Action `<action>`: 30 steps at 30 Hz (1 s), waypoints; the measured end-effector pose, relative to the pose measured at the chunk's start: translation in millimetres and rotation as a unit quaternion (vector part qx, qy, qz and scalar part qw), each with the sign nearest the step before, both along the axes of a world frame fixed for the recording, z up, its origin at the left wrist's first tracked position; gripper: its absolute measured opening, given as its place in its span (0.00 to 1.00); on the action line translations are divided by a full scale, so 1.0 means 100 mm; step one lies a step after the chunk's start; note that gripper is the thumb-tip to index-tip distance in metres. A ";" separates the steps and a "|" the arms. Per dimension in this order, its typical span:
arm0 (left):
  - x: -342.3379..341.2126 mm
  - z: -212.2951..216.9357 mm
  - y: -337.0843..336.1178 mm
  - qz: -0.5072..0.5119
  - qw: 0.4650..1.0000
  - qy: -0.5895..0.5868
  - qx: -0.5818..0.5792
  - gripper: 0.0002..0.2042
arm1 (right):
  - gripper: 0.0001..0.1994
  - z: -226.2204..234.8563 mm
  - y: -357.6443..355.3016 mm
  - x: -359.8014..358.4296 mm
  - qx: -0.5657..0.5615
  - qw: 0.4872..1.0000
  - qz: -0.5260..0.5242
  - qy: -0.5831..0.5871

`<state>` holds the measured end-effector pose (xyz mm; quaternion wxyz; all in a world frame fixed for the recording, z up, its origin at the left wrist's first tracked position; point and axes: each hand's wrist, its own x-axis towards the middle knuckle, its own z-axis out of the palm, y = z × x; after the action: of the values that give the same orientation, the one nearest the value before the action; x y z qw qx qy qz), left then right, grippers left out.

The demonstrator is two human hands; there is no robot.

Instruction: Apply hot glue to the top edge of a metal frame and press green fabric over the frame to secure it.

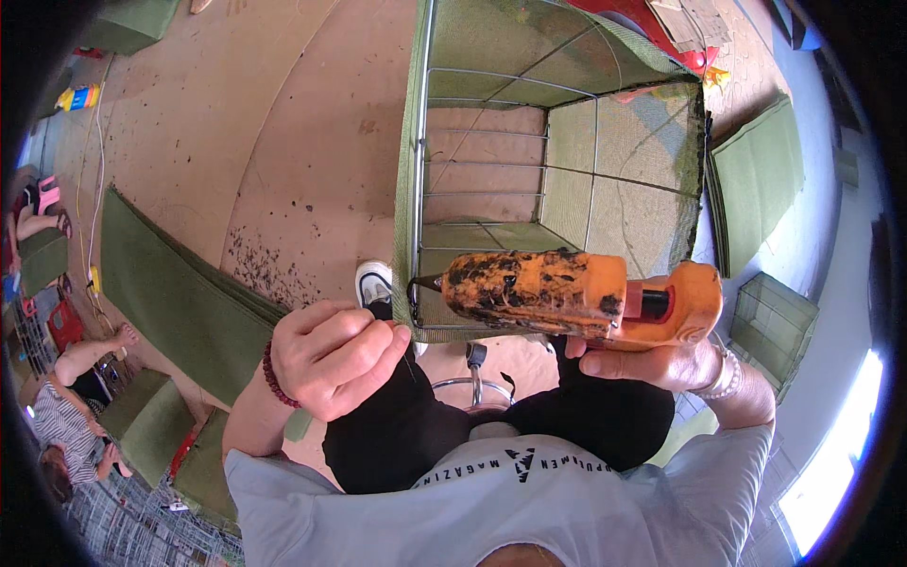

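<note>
A wire-frame box (593,175) covered in green mesh stands open in front of me, its wire bars showing inside. My left hand (333,354) is closed, thumb and fingers pinched at the near left corner of the mesh fabric (404,236). My right hand (647,364) grips an orange hand tool (539,291) from below, its body smeared with black. The tool lies level across the box's near side. Its pointed tip meets the mesh edge just above my left fingers, beside a dark curved strand. The right fingers are mostly hidden behind the tool.
Folded green mesh sheets (179,283) lie at left, and more green sheets (761,180) at right. Dark scraps (269,269) litter the floor. A mesh-covered wire cage (773,326) stands at right. Another person (71,425) sits at far left near wire panels (142,520).
</note>
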<state>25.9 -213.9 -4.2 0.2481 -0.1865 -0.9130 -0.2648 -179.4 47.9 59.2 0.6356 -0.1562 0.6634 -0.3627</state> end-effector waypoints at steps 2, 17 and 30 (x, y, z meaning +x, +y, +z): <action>0.00 0.01 0.00 0.001 1.000 0.001 0.000 0.08 | 0.16 -0.01 0.01 -0.02 0.015 0.999 0.031 0.035; -0.03 0.00 0.00 -0.007 1.000 0.013 -0.006 0.09 | 0.20 0.10 -0.04 -0.03 -0.068 0.975 0.145 0.154; -0.02 0.03 0.01 -0.015 1.000 -0.005 -0.024 0.11 | 0.20 0.12 0.06 -0.03 -0.053 0.975 0.141 0.161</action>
<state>23.7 -212.8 -0.9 0.2353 -0.2044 -0.9175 -0.2472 -181.9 54.4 71.3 0.5560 -0.3384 0.7079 -0.2743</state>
